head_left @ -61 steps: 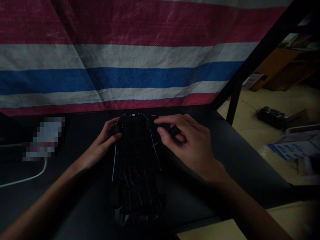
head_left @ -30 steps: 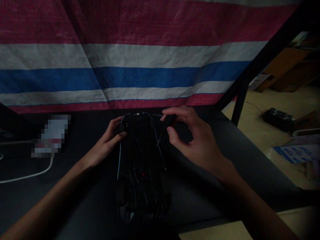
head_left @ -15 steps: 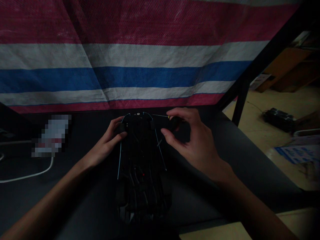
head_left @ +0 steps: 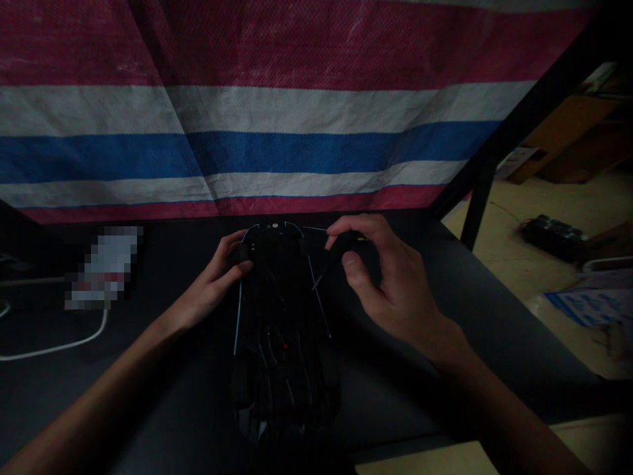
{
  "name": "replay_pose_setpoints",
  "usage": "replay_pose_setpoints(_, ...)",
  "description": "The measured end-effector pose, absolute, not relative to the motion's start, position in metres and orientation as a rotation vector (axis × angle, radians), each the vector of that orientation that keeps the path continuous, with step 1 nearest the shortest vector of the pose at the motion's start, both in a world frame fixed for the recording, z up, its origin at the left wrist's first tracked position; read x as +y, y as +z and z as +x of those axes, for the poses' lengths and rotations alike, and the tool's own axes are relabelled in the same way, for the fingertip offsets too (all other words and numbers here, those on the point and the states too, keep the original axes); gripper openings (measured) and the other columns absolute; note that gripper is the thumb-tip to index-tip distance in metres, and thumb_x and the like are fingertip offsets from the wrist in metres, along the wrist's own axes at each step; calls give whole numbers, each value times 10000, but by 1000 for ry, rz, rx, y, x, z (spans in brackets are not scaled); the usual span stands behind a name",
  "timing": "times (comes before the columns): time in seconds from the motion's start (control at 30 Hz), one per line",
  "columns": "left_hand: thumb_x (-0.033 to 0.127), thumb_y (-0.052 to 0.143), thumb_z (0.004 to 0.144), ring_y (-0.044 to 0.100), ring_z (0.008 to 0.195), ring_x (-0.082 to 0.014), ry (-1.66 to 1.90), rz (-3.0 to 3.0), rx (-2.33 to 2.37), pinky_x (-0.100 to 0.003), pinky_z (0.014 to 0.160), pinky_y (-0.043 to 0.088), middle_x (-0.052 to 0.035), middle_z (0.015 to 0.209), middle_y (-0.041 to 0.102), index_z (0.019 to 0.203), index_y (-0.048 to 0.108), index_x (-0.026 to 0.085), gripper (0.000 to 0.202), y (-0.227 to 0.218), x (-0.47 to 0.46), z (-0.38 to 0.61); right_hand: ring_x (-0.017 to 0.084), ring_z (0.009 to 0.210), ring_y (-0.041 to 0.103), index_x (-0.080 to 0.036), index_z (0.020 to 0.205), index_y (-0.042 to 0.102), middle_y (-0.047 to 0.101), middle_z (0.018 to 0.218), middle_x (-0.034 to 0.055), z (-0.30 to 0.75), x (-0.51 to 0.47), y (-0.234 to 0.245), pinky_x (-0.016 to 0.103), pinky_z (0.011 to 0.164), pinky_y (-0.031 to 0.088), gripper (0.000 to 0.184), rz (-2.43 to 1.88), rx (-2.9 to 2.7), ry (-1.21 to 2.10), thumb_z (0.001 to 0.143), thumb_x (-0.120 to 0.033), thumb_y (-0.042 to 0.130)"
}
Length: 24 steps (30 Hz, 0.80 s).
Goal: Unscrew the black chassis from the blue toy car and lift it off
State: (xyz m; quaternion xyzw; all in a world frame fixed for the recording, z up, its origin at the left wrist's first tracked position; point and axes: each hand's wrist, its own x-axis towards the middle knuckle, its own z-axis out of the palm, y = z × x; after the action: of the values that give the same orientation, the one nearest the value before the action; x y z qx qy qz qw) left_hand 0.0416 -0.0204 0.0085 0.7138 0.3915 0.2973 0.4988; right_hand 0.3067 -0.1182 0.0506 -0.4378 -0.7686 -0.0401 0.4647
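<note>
Left hand point(head_left: 217, 280) pinches the far-left wheel point(head_left: 241, 253) of the toy-car chassis point(head_left: 284, 330) lying mid-table point(head_left: 163, 396); right hand point(head_left: 390, 290) grips a small screwdriver point(head_left: 332, 264), tip on chassis, probably screw work, which needs a steady, seated tip.

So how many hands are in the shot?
2. The left hand grips the dark toy car at its far left corner; the right hand pinches a thin screwdriver over its right edge.

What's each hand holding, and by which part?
Right hand pinches a small dark screwdriver by its handle; left hand grips the black toy car chassis at a front wheel.
</note>
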Motion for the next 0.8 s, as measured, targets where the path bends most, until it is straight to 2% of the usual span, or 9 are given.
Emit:
replay_pose_setpoints(0.13,515,583,960,384,1492,-383,705,1711,962,-619,1248,271,-61,1609,442,1501,396,314,607,9,-21,42,195,825,631,-244,1116,543,696,996,28,303,-118,47,373,789,495,130,-1188,-1824,-345,991,-243,580)
replay_pose_setpoints(0.27,517,592,954,388,1489,-388,704,1690,983,-619,1241,286,-64,1623,426,1505,394,309,622,9,-21,42,146,711,609,-244,1072,589,706,924,-12,300,-119,47,330,768,505,101,-1217,-1779,-344,985,-199,612)
replay_pose_setpoints(0.33,515,586,957,384,1494,-386,707,1690,980,-620,1239,291,-63,1628,421,1504,397,311,614,10,-22,42,151,733,620,-246,1147,593,716,983,0,300,-119,49,339,796,518,186,-1188,-1796,-310,975,-179,606)
replay_pose_setpoints(0.5,512,587,959,352,1517,-377,709,1721,972,-610,1249,275,-47,1621,433,1498,405,330,597,8,-20,41,225,985,651,-241,1258,539,698,1123,56,303,-118,49,402,893,522,344,-1084,-1858,-230,939,-113,524)
replay_pose_setpoints(0.67,503,585,967,384,1499,-364,706,1709,950,-595,1251,278,-51,1607,447,1496,399,326,588,5,-18,40,210,923,624,-234,1186,557,666,1024,41,304,-119,50,391,855,507,350,-1013,-1895,-114,904,-55,453)
replay_pose_setpoints(0.8,500,585,974,372,1507,-350,706,1702,939,-583,1257,272,-42,1629,416,1505,385,334,591,4,-17,39,217,913,605,-216,1146,557,657,986,45,302,-121,50,404,847,484,251,-990,-1901,-96,945,-114,446)
